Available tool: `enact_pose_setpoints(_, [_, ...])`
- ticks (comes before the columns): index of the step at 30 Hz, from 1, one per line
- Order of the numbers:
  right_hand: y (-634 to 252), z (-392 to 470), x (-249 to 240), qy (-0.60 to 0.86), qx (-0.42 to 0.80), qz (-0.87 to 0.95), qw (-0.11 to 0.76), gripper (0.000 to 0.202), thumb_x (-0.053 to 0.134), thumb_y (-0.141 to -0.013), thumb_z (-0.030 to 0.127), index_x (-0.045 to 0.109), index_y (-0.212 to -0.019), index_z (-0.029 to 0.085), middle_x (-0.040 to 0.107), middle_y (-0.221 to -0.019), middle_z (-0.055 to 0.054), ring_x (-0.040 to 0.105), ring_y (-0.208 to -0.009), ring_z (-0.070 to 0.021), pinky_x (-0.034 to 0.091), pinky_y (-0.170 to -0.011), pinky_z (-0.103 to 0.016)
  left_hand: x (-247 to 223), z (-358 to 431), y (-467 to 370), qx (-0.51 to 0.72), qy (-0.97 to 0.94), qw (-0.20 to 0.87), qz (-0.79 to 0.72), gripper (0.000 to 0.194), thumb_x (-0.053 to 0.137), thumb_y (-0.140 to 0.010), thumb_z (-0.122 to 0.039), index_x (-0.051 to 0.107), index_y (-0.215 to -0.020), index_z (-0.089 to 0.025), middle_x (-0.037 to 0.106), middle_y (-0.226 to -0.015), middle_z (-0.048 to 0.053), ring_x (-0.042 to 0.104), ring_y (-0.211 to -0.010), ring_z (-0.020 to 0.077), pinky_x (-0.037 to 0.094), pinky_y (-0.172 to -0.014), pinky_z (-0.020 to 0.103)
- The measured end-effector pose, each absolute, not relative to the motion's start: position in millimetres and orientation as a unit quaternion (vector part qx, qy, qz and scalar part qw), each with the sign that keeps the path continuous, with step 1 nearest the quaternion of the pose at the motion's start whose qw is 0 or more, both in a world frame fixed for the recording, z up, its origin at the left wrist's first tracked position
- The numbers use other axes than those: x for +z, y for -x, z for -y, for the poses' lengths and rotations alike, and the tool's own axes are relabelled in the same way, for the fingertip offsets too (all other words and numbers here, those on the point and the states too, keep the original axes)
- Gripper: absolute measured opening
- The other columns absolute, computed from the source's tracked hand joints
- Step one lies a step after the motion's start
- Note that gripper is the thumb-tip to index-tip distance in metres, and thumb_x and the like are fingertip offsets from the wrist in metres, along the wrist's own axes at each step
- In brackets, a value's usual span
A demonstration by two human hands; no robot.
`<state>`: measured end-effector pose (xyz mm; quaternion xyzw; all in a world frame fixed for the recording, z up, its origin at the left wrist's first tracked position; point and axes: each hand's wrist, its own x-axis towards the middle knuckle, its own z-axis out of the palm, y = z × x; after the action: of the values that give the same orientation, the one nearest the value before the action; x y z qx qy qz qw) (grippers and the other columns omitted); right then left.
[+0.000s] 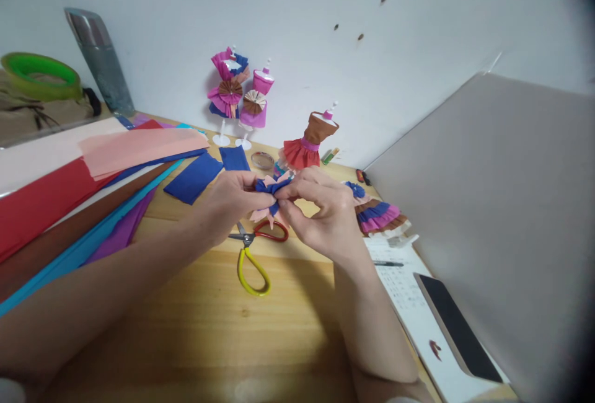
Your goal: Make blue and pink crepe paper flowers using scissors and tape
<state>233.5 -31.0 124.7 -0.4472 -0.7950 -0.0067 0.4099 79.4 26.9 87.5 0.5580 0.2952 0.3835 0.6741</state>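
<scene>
Between my two hands is a paper flower (271,187) with blue petals in the middle and pale pink pointed petals around them. My left hand (235,201) pinches its left side. The thumb and fingers of my right hand (320,208) press together at its centre and right edge. Just below the flower lie scissors (248,239) with one red and one yellow handle, blades pointing left. Two folded blue crepe paper pieces (194,177) rest behind my left hand. My fingertips hide part of the flower.
Small dress forms in paper dresses (307,136) stand by the wall. Long crepe paper strips (56,204) cover the left side, near a bottle (100,59) and green tape roll (41,74). At right are a layered paper dress (379,214), a notebook (395,285) and a phone (458,325).
</scene>
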Motion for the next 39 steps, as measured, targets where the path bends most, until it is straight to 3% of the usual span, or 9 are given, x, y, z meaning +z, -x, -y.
enact_pose_setpoints(5, [-235.1, 30.3, 123.4, 0.443, -0.012, 0.799, 0.407, 0.019, 0.054, -0.081, 0.008, 0.071, -0.079, 0.016, 0.066, -0.073, -0.006, 0.059, -0.072, -0.0197, 0.047, -0.066, -0.034, 84.9, -29.5, -79.8, 0.374, -0.540, 0.707, -0.262, 0.018, 0.064, -0.072, -0.015, 0.056, -0.055, -0.017, 0.054, -0.051, -0.002, 0.048, -0.052, 0.0082, 0.038, -0.055, 0.023])
enact_pose_setpoints(24, [-234.3, 32.8, 122.5, 0.468, -0.096, 0.831, 0.285, 0.024, 0.050, -0.086, 0.013, 0.073, -0.077, 0.016, 0.068, -0.080, -0.011, 0.058, -0.078, -0.0226, 0.045, -0.068, -0.036, 86.8, -23.1, -79.2, 0.418, -0.565, 0.625, -0.339, 0.007, 0.069, -0.071, -0.020, 0.066, -0.066, -0.016, 0.060, -0.057, -0.002, 0.051, -0.054, 0.0097, 0.037, -0.053, 0.024])
enact_pose_setpoints(30, [-234.6, 30.5, 125.1, 0.507, 0.052, 0.776, 0.371, 0.022, 0.053, -0.078, 0.010, 0.068, -0.064, 0.017, 0.066, -0.067, -0.004, 0.055, -0.064, -0.0150, 0.042, -0.062, -0.030, 85.7, -24.6, -79.5, 0.410, -0.571, 0.627, -0.336, 0.005, 0.070, -0.069, -0.020, 0.068, -0.069, -0.016, 0.066, -0.063, -0.001, 0.059, -0.059, 0.0121, 0.044, -0.058, 0.024])
enact_pose_setpoints(36, [-242.0, 19.1, 121.7, 0.524, 0.295, 0.669, 0.436, 0.017, 0.062, -0.072, 0.028, 0.063, -0.061, 0.017, 0.060, -0.056, 0.000, 0.049, -0.051, -0.0113, 0.037, -0.050, -0.026, 82.6, -29.8, -79.3, 0.387, -0.567, 0.652, -0.322, 0.004, 0.068, -0.070, -0.019, 0.068, -0.067, -0.017, 0.066, -0.060, 0.000, 0.058, -0.053, 0.0107, 0.045, -0.057, 0.023])
enact_pose_setpoints(39, [-242.2, 16.3, 119.7, 0.522, 0.325, 0.637, 0.465, 0.018, 0.066, -0.068, 0.031, 0.058, -0.060, 0.017, 0.056, -0.053, 0.002, 0.046, -0.049, -0.0096, 0.036, -0.047, -0.024, 84.2, -28.7, -79.8, 0.382, -0.563, 0.661, -0.317, 0.004, 0.068, -0.070, -0.019, 0.069, -0.067, -0.017, 0.068, -0.062, 0.000, 0.059, -0.054, 0.0106, 0.045, -0.056, 0.022])
